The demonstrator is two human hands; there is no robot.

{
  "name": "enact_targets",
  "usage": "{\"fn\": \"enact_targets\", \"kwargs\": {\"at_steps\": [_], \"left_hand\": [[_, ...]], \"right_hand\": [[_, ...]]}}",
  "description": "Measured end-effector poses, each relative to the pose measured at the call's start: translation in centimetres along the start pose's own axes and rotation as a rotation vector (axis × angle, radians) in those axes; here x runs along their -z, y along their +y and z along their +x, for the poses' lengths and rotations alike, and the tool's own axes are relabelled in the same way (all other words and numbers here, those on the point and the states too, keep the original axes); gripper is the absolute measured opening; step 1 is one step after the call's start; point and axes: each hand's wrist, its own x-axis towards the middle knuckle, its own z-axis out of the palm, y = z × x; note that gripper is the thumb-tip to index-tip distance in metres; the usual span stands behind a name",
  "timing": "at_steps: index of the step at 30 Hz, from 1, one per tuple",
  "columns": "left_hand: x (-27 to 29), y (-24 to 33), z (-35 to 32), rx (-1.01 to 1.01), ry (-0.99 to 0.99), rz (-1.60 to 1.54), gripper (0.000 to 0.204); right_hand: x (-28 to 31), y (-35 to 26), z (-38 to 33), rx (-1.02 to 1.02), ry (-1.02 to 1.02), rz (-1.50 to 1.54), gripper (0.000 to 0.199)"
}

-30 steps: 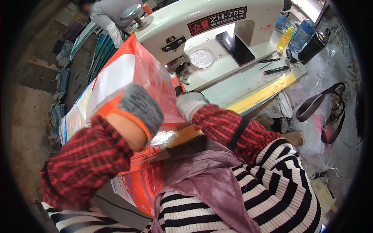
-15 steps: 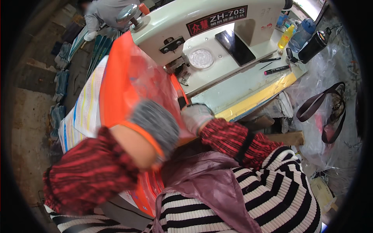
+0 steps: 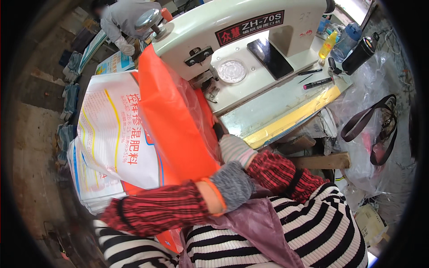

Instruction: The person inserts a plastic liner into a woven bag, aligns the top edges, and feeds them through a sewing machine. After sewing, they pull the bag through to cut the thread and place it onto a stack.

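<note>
A large orange and white printed sack [image 3: 174, 134] lies in front of me, its orange side running up to the sewing head of a white sewing machine [image 3: 187, 35]. My left hand [image 3: 233, 185], in a grey knitted glove with an orange cuff, is curled closed at the sack's near corner; its fingertips are hidden. Just beyond it my right hand [image 3: 239, 149], in a pale striped glove, is closed on the sack's right edge beside the machine table. Something dark shows at its fingertips, too small to make out.
On the machine bed lie a phone [image 3: 270, 58] and a round clear dish [image 3: 231, 71]. A marker [image 3: 318, 83], a yellow bottle [image 3: 328, 44], a blue jug [image 3: 348, 40] and a black flask [image 3: 359, 56] stand or lie to the right. A co-worker [image 3: 127, 20] is at far left.
My left hand has swung right and nearer me, beside the right hand. The right hand has come slightly nearer. The sack has spread out, baring its white printed side.
</note>
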Motion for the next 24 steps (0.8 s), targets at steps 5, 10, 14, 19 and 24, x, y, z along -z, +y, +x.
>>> {"fn": "enact_targets", "kwargs": {"at_steps": [5, 10, 14, 19, 24], "left_hand": [[9.5, -11.4, -5.9, -0.003, 0.011, 0.609, 0.01], [1.9, -4.7, -8.4, -0.095, -0.166, 0.47, 0.011], [-2.0, -4.4, -0.1, -0.134, -0.092, -0.446, 0.03], [-12.5, -4.5, -0.8, 0.459, 0.255, -0.965, 0.037], [-15.0, -9.3, -2.0, 0.88, 0.944, -1.749, 0.027]], "right_hand": [[1.3, -0.3, -2.1, 0.049, -0.075, -0.11, 0.019], [3.4, -0.8, 1.9, -0.17, -0.175, -0.204, 0.023], [2.5, 0.3, 6.4, -0.07, 0.14, -0.072, 0.018], [1.1, 2.7, 4.8, 0.168, 0.061, -0.294, 0.02], [-2.6, 3.1, -2.0, 0.224, 0.084, -0.065, 0.039]]}}
